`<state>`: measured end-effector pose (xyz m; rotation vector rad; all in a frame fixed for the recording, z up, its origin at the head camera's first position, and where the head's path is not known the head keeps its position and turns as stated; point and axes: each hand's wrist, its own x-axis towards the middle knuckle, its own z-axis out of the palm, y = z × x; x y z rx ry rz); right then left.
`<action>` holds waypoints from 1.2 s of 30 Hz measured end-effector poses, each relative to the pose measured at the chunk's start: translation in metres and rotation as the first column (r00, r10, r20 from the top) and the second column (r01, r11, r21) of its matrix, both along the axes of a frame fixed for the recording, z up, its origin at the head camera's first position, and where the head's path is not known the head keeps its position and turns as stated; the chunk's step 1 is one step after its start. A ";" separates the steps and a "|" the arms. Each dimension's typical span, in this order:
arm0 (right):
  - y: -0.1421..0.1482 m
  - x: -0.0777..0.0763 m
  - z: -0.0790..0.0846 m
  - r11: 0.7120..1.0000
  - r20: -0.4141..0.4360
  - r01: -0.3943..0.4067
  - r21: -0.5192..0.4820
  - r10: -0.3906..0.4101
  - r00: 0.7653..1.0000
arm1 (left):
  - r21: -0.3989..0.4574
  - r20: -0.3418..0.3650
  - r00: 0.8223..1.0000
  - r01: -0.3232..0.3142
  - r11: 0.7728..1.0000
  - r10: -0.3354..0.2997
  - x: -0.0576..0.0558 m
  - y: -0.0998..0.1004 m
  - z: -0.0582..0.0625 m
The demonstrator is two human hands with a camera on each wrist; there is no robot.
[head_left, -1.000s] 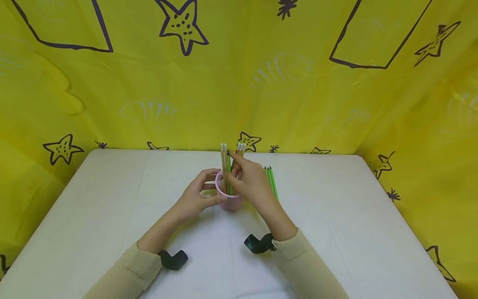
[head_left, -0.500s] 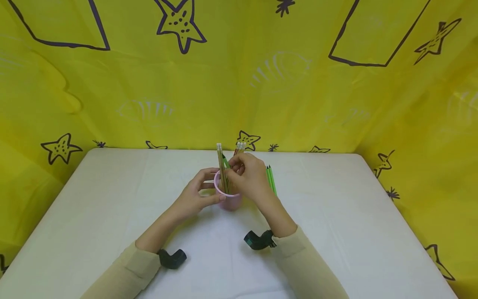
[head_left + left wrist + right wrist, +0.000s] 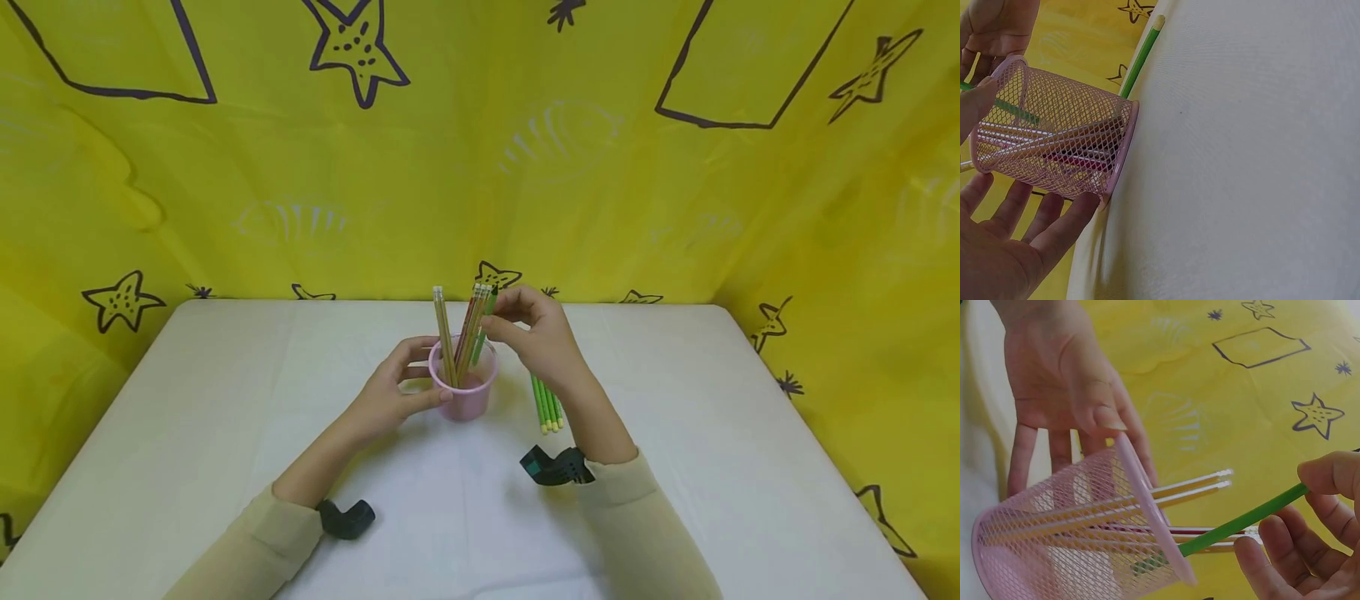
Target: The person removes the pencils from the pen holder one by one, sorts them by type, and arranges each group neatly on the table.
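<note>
My left hand (image 3: 388, 390) holds a pink mesh pencil cup (image 3: 467, 407) from its left side, thumb near the front rim. Gold pencils (image 3: 446, 337) and a dark red pencil (image 3: 467, 327) lean inside it, white eraser ends up. Thumb and fingers of my right hand (image 3: 543, 337) pinch a green pencil (image 3: 1241, 522) near its upper end, at the cup's right side. Through the mesh in the left wrist view, this green pencil (image 3: 1017, 111) shows with its lower end inside the cup, well above the bottom.
Several green pencils (image 3: 546, 407) lie side by side on the white table (image 3: 337, 333), right of the cup and partly behind my right forearm. A yellow backdrop (image 3: 450, 183) with drawn stars hangs behind the table. Black wrist cameras (image 3: 555, 467) stick out at both sleeves.
My right hand has moved right and slightly up with the green pencil, carrying it from among the gold pencils to the cup's right side. My left hand stays on the cup.
</note>
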<state>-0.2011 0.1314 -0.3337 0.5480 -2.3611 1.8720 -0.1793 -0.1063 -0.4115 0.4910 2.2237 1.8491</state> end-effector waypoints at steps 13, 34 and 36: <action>0.021 0.001 0.005 0.971 0.059 -0.013 -0.239 0.028 0.998 | -0.017 0.001 1.000 -0.014 1.000 0.014 0.002 -0.002 0.001; 0.032 0.003 0.017 0.942 0.054 0.000 -0.336 0.019 0.998 | -0.019 0.006 1.000 -0.010 1.000 0.010 0.001 0.000 0.002; 0.032 0.004 0.018 0.939 0.056 0.002 -0.343 0.019 0.998 | -0.021 0.010 1.000 -0.012 1.000 0.013 0.001 0.000 0.001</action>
